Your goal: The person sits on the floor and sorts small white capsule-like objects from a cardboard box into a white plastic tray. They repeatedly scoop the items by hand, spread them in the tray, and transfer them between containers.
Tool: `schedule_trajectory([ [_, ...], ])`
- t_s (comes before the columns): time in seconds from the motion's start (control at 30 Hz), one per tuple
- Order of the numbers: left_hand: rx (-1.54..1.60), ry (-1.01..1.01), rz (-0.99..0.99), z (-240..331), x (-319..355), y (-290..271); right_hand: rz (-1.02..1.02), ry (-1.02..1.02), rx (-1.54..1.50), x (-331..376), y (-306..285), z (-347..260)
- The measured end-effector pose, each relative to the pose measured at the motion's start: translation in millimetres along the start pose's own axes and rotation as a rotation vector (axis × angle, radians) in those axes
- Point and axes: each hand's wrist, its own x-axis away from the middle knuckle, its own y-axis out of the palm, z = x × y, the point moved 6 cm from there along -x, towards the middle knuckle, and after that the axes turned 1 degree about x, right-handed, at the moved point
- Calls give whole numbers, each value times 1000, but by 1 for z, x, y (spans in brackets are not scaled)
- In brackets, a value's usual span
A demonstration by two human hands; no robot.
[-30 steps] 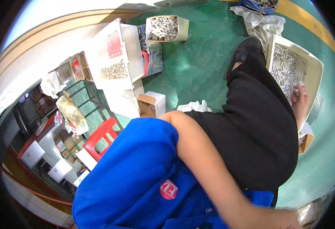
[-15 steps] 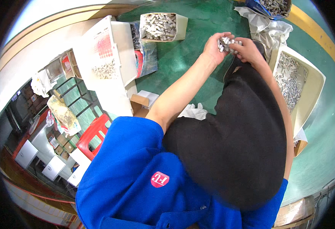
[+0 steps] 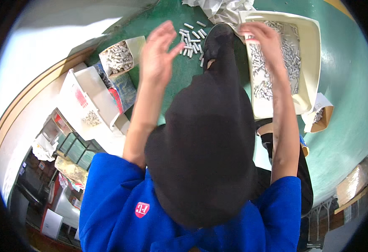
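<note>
My left hand point(image 3: 160, 52) is raised over the green floor, its fingers and thumb spread and a little blurred, with nothing in it. On the floor beside it lies a loose scatter of small white cylindrical pieces point(image 3: 191, 40), left of my black shoe point(image 3: 219, 38). My right hand point(image 3: 266, 42) hovers above the far left part of a cream tray point(image 3: 312, 71). Its fingers reach out loosely to the left, blurred by motion, and no piece shows in them. Many similar grey-white pieces point(image 3: 292, 59) lie in the tray, partly hidden by my right forearm.
A cream bin point(image 3: 137, 52) full of whitish pieces stands at the left, close to a white box-like stand point(image 3: 93, 86). Crumpled white sheeting point(image 3: 226, 10) lies beyond my shoe. A small open carton point(image 3: 321, 113) sits right of the tray. My black-clad knee point(image 3: 200, 147) fills the middle.
The handful of pieces that both hands held together now lies on the floor. My hands have parted, left hand to the left, right hand over the tray. The view has turned rightward.
</note>
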Motion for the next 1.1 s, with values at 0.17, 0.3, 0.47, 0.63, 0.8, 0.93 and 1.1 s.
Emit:
schedule_trajectory([
  [0.17,-930,647,-725,154,162,158,209,-220,1079,-25,-47,51],
  [0.3,-1255,1043,-1061,73,287,229,75,-313,1305,-1,-33,73],
  [0.47,-1388,699,-1675,23,318,228,200,-404,1192,88,-127,118],
  [0.63,-1467,777,-1698,50,281,243,573,-42,569,111,-193,126],
  [0.8,-1501,657,-1809,47,274,250,447,-168,622,50,-127,83],
  [0.93,-1537,696,-1816,46,271,251,323,-295,671,-7,-48,65],
  [1.1,-1624,792,-1633,43,275,246,263,-415,924,-29,-16,67],
])
